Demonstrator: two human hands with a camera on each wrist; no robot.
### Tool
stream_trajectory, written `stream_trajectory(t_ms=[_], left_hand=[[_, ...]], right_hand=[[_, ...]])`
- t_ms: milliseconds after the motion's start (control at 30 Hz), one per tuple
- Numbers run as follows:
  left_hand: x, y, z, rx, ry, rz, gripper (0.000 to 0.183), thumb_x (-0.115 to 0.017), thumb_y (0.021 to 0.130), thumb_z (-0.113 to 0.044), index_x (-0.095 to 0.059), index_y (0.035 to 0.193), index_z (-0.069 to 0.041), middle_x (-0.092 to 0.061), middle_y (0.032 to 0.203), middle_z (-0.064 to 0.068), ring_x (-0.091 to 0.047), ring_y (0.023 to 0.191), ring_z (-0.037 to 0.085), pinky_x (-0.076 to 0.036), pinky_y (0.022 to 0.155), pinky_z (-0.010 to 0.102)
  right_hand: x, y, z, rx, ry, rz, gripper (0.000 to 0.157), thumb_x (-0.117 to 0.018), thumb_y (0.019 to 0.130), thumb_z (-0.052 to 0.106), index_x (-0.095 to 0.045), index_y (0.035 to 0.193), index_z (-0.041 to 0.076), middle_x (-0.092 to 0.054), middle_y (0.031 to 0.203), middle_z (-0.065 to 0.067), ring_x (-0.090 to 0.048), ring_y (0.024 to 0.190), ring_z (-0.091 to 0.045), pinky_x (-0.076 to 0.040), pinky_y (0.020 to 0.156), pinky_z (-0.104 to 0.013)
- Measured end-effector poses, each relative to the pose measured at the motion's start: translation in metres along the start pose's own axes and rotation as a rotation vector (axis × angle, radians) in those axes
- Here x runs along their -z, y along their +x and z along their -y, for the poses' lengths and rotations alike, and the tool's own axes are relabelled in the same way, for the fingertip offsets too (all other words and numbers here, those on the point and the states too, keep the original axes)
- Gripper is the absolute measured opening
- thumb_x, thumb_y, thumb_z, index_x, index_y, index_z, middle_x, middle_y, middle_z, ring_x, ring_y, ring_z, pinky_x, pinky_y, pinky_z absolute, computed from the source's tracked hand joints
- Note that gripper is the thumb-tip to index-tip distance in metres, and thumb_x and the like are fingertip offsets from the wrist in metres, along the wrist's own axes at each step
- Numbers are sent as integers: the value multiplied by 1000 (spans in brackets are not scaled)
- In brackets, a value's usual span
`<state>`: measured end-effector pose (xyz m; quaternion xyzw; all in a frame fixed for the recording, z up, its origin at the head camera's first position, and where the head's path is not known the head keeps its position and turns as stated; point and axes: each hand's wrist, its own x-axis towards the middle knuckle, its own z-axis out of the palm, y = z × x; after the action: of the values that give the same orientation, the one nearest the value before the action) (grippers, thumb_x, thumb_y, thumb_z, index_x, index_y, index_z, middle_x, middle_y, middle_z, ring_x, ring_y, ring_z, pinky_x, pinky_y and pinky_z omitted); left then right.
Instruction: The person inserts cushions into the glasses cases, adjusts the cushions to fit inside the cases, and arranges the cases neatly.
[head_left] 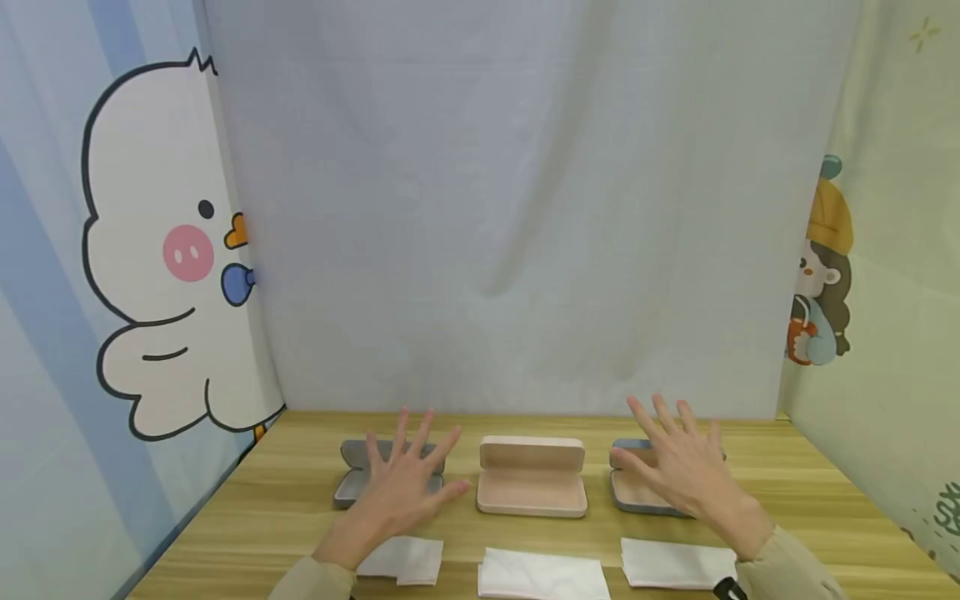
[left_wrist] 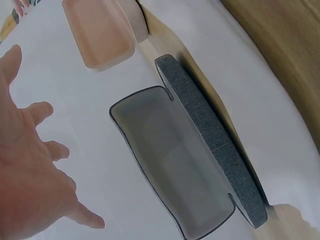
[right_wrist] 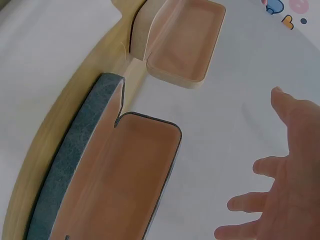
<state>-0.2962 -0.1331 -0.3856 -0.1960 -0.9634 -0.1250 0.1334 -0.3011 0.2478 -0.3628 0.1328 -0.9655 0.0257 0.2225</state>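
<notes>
My left hand [head_left: 401, 487] hovers with spread fingers before a grey glasses case [head_left: 351, 490], partly covering it in the head view. In the left wrist view that case shows a smooth grey inside and a dark fabric lid. On the right, my other hand [head_left: 688, 468] is likewise spread, holding nothing, in front of a blue-grey glasses case [head_left: 637, 497] with a tan lining [right_wrist: 135, 175]. Between the hands stands a cream glasses case [head_left: 531, 493] lined in pale pink. All three cases have raised lids and nothing visible inside; the hands partly hide the outer two.
Three folded white cloths lie nearer me in a row: a left cloth [head_left: 416, 560], a middle cloth [head_left: 543, 575] and a right cloth [head_left: 671, 565]. They rest on a wood-grain table [head_left: 247, 517]. A pale curtain [head_left: 525, 208] hangs behind, with cartoon-printed curtains at both sides.
</notes>
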Motion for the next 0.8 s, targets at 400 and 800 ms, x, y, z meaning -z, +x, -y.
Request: stream_trajectory(t_ms=[400, 800], left_hand=[[11, -2, 16, -76, -167, -117, 63, -64, 91, -38, -43, 145, -13, -47, 140, 20, -27, 141, 48, -27, 111, 71], [28, -24, 53, 7, -354, -105, 48, -68, 90, -19, -53, 133, -4, -62, 109, 15, -59, 88, 21, -55, 73, 32]], right_hand=[[-1, 15, 39, 93, 106, 10, 73, -51, 93, 58, -33, 150, 17, -49, 144, -19, -50, 126, -44, -47, 94, -63], [-13, 35, 108, 162, 533, 237, 62, -56, 94, 50, -52, 134, 2, -72, 99, -9, -68, 84, -19, -58, 73, -36]])
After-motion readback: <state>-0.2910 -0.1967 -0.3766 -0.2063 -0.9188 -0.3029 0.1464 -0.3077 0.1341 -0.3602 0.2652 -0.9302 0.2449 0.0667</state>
